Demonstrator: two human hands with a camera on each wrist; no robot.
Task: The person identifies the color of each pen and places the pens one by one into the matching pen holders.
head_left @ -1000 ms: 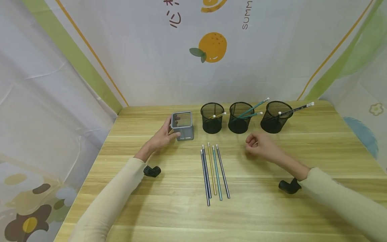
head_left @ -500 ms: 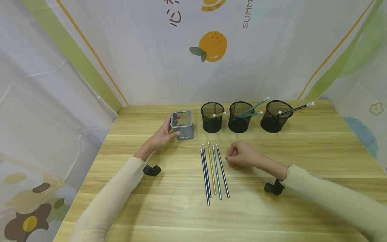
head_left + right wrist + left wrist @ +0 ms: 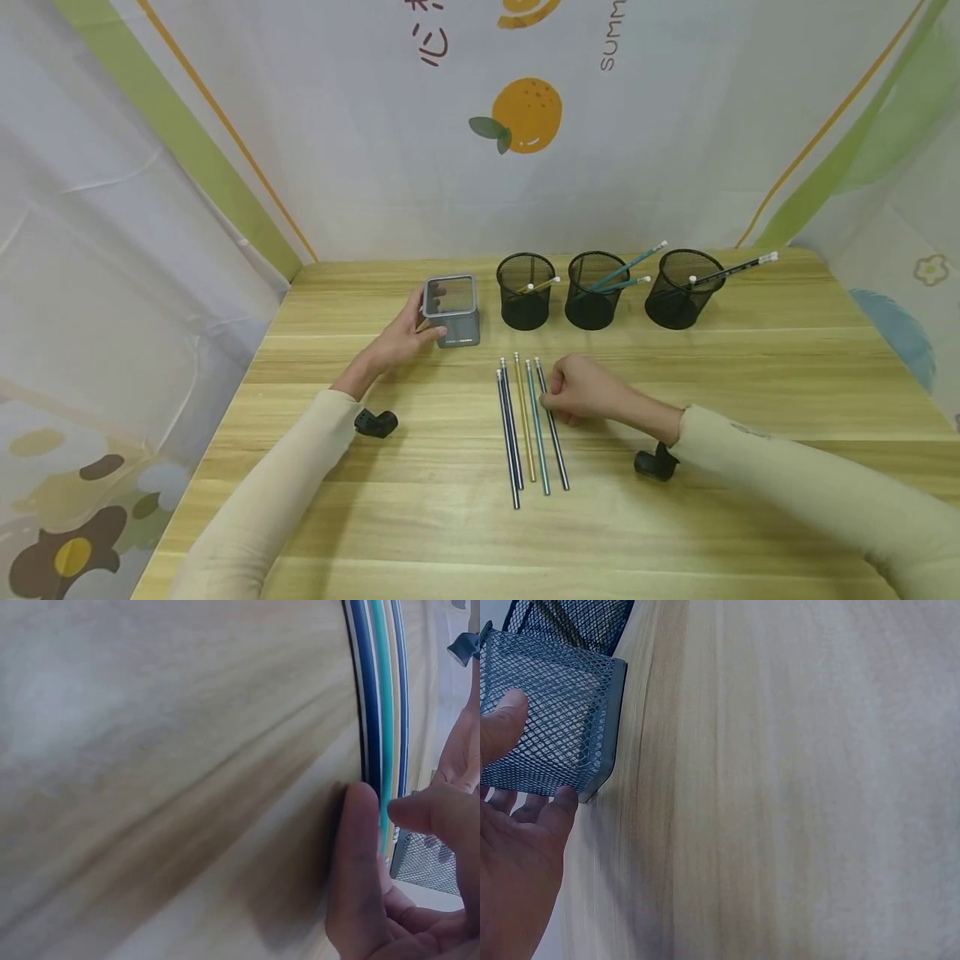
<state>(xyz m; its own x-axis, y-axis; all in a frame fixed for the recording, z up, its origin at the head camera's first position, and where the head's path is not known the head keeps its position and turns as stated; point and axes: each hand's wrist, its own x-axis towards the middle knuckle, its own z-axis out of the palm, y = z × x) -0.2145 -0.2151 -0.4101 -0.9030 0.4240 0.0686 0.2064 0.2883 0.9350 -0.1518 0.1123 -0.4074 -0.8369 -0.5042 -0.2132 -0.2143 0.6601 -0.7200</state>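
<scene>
My left hand [image 3: 401, 340] holds a square grey mesh pencil holder [image 3: 457, 330] on the wooden table, thumb in front and fingers at its far side. In the left wrist view the thumb lies across the holder's mesh wall [image 3: 555, 735]. My right hand [image 3: 588, 389] is at the upper part of the rightmost dark blue pencil [image 3: 557, 442], thumb and index finger on either side of it. Beside that pencil lie a teal pencil [image 3: 540, 450], a gold pencil [image 3: 528, 433] and two more dark pencils [image 3: 507, 433], roughly parallel, white eraser ends away from me.
Three round black mesh cups stand along the back: one with gold pencils [image 3: 525, 312], one with teal pencils [image 3: 591, 312], one with black pencils [image 3: 672, 310]. A white printed cloth [image 3: 360, 167] hangs behind the table [image 3: 420, 517].
My right hand has moved left from in front of the black cups to the rightmost pencil. The left hand stays on the grey holder, and the loose pencils lie where they were.
</scene>
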